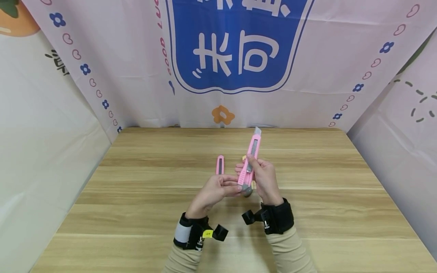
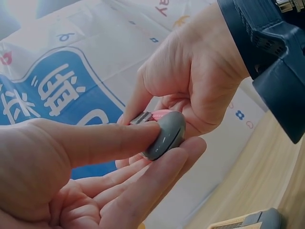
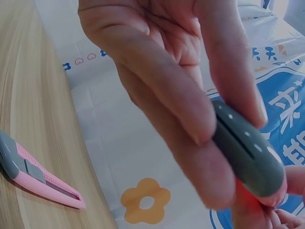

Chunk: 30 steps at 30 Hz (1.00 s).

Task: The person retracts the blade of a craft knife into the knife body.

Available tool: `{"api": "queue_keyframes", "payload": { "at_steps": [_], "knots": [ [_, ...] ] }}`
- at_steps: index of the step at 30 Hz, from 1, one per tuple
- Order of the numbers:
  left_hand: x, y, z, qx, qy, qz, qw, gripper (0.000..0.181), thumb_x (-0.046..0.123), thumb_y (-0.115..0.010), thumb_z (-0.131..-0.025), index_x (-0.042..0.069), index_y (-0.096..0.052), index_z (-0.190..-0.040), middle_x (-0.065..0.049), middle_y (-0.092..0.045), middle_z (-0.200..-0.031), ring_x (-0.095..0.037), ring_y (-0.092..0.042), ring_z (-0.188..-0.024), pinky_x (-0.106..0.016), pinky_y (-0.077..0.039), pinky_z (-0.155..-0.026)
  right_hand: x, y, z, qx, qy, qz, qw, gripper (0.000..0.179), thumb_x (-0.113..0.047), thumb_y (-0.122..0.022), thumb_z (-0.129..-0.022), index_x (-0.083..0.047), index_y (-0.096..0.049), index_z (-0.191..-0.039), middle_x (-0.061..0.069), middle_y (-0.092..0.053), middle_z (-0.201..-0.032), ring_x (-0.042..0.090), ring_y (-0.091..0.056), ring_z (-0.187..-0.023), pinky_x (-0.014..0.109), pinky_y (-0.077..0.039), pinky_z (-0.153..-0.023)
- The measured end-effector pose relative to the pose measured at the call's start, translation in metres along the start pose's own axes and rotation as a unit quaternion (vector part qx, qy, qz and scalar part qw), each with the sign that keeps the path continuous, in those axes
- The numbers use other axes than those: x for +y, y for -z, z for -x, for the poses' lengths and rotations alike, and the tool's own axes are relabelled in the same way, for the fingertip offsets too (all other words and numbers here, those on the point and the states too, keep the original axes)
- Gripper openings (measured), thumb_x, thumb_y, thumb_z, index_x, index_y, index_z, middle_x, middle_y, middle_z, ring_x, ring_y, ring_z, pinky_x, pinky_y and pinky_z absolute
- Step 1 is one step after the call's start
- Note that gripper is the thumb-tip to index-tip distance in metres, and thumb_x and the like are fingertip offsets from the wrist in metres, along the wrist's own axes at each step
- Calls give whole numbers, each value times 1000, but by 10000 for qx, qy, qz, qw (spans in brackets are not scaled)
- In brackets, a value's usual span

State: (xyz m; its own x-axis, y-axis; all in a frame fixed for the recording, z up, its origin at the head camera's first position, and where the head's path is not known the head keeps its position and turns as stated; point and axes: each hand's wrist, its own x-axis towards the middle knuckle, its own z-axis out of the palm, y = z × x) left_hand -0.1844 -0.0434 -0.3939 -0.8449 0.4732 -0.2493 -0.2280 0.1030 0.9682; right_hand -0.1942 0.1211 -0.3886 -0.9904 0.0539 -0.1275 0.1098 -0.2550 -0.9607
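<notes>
A pink utility knife [image 1: 253, 148] with a grey end cap is held up over the table, its metal blade [image 1: 257, 131] out at the far end. My right hand [image 1: 267, 177] grips its body, thumb along the slider side. At the near end, my left hand [image 1: 216, 188] pinches the grey cap [image 2: 167, 136] between thumb and fingers. Another pink utility knife [image 1: 220, 163] lies on the table beyond my left hand, partly hidden by it. Beneath the held knife lies a yellow utility knife [image 2: 238, 221], mostly covered in the head view.
The wood-grain table [image 1: 136, 212] extends around both hands. A printed white cloth [image 1: 136, 76] with a blue panel hangs along its back edge, and light cloths hang at both sides. Black camera straps [image 1: 281, 216] wrap both wrists.
</notes>
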Motion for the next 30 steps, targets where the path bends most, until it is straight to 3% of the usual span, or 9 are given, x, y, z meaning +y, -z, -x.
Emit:
{"api": "queue_keyframes", "payload": {
  "at_steps": [7, 12, 18, 30],
  "knots": [
    [-2, -1, -1, 219, 72, 4, 9997, 28, 5, -64, -90, -5, -64, -117, -20, -72, -110, -11, -72, -88, -32, -59, -90, -1, 1, -1, 128, -28, -50, 9999, 44, -30, -47, -102, 8, -56, -122, -4, -76, -77, 10, -75, -76, 27, -62, -75],
    [-2, -3, -2, 285, 67, 88, 9995, 27, 3, -63, -90, -5, -63, -116, -21, -71, -111, -17, -73, -92, -36, -58, -92, 0, -1, -2, 248, -171, -241, 9993, 45, -31, -48, -101, 10, -58, -117, 1, -77, -81, 13, -75, -80, 29, -62, -79],
    [-1, -3, -2, 290, 12, 200, 9994, 28, 1, -63, -90, -7, -62, -117, -23, -70, -112, -27, -72, -99, -42, -56, -96, 1, -2, -2, 285, -318, -13, 9991, 46, -35, -48, -101, 5, -59, -121, 3, -78, -88, 10, -75, -80, 28, -62, -79],
    [-1, -4, -1, 328, 90, 40, 9994, 26, 4, -65, -89, -4, -64, -114, -18, -72, -108, -11, -71, -85, -37, -59, -91, 0, -1, -1, 231, -49, -236, 9994, 41, -25, -53, -99, 13, -58, -113, -2, -76, -72, 11, -75, -71, 27, -62, -72]
  ]
}}
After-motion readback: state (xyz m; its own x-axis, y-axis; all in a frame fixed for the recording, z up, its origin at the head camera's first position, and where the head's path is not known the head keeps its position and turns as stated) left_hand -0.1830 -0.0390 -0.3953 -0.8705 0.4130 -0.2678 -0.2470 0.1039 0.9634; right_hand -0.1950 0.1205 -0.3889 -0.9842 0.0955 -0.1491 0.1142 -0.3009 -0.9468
